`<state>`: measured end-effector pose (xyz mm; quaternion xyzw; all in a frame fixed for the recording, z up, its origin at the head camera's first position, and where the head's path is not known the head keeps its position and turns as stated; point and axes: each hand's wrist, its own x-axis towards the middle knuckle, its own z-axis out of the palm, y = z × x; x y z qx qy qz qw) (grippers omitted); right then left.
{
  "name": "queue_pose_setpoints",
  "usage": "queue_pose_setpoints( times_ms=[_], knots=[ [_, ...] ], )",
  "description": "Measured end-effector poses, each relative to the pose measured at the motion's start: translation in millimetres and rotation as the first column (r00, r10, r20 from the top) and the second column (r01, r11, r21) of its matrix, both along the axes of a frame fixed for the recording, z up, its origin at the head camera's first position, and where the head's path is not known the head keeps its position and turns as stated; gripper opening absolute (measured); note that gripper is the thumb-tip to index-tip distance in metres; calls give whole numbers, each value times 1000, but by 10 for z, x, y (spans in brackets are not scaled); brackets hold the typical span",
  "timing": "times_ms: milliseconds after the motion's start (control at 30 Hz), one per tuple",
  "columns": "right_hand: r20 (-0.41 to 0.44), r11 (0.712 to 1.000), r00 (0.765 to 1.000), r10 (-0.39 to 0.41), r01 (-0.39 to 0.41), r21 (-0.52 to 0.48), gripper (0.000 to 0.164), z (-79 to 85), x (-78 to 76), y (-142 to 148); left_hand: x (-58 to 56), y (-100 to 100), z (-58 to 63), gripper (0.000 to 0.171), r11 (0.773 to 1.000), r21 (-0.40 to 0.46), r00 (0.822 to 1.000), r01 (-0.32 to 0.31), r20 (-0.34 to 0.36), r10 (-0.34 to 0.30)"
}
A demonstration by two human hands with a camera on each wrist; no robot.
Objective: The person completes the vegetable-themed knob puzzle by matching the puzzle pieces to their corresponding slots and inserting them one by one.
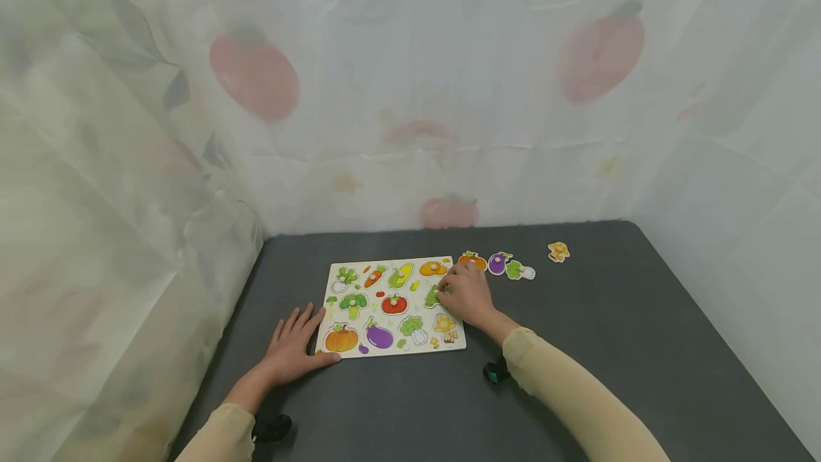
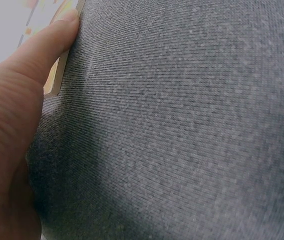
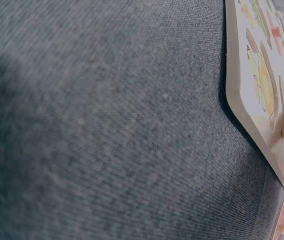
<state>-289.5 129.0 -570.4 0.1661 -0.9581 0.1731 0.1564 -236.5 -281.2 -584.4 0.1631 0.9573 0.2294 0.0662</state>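
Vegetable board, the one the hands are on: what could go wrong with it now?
The right hand is close to the loose pumpkin piece, so it might bump it. Its fingers could slip off the green piece, maybe leaving it crooked. And the left hand touches a corner of the board; if it lifts, the board might slide.

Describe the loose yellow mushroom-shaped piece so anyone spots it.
On the dark grey table, look right of the white rectangular puzzle board, past the green-and-white leafy vegetable piece. The yellow mushroom-shaped piece lies alone, farthest from the board.
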Motion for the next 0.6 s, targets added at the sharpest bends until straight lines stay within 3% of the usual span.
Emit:
queue_pose_setpoints(
  times_ms=[300, 600],
  knots=[
    [-1, 1000, 1000, -7, 7, -16, 9, 19, 21, -4, 15, 36, 48, 115, 1000, -19, 1000, -14, 10, 14],
    [44, 1000, 999, -12, 13, -20, 10, 48, 19, -21, 3, -13, -26, 114, 1000, 7, 1000, 2, -16, -2]
  ],
)
